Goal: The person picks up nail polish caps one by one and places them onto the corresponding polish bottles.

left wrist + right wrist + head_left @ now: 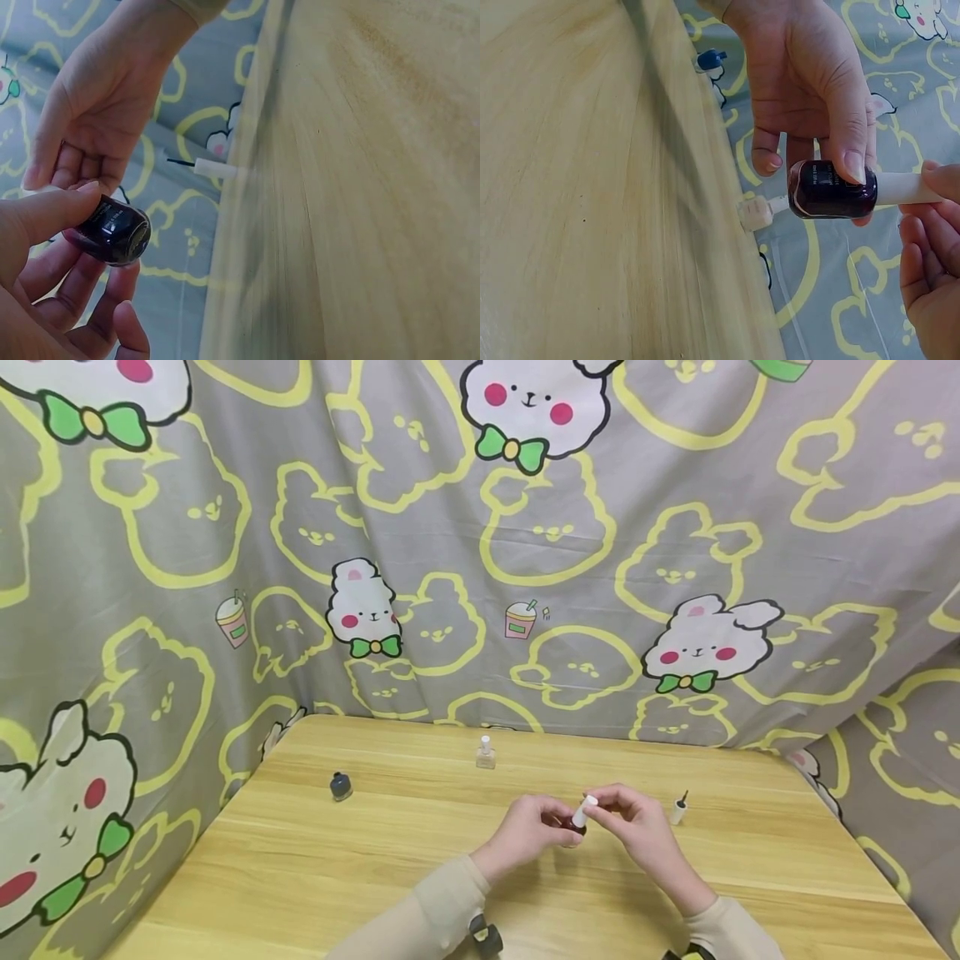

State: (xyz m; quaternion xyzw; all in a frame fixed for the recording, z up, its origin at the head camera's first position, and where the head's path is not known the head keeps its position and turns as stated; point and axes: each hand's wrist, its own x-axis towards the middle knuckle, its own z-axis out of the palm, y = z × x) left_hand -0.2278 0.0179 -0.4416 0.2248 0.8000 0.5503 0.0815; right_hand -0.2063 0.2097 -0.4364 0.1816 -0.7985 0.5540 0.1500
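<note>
My left hand (522, 833) grips a small bottle of dark nail polish (829, 193), thumb across its printed side and fingers behind. A long white cap (901, 189) sits at the bottle's neck. My right hand (639, 823) pinches that cap between thumb and fingertips. In the head view the bottle is tilted above the table, mostly covered by the left fingers. To the right of my right hand, a loose white cap (678, 812) stands with its dark brush pointing up; the left wrist view shows this brush (180, 161) too.
On the wooden table (390, 877), an uncapped dark blue polish bottle (341, 787) stands at the left. A clear bottle with a white cap (486, 754) stands near the back edge. A patterned grey curtain (450, 543) encloses the back and sides.
</note>
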